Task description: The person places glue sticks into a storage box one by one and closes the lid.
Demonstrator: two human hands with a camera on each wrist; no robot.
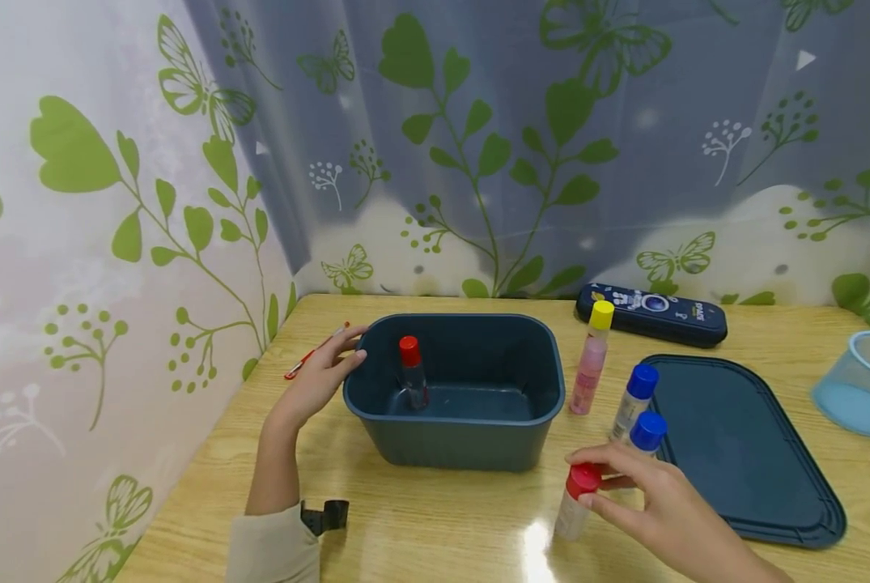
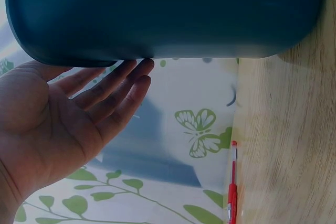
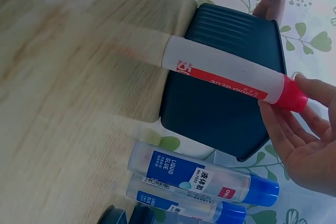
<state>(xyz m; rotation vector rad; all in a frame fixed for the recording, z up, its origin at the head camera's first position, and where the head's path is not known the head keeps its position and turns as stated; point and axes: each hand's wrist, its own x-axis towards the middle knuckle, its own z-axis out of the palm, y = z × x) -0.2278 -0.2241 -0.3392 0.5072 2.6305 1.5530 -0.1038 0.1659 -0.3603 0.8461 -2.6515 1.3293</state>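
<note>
My right hand (image 1: 656, 494) pinches the red cap of an upright white liquid glue bottle (image 3: 220, 72) between thumb and fingers. In the head view this bottle stands in front of the bin's right corner. My left hand (image 1: 323, 374) rests at the left rim of a dark teal plastic bin (image 1: 460, 445), fingers loosely extended against its outer side. Inside the bin stands a clear bottle with a red cap (image 1: 409, 351). Two blue-capped liquid glue bottles (image 3: 199, 177) stand just beyond my right hand. Behind them is a pink bottle with a yellow cap (image 1: 590, 364).
A dark rectangular lid (image 1: 740, 445) lies flat on the right of the wooden table. At the back is a dark pencil case (image 1: 651, 314), and a light blue container (image 1: 857, 397) stands at the far right. A red pen (image 2: 232, 192) lies left of the bin. Patterned curtains enclose the table.
</note>
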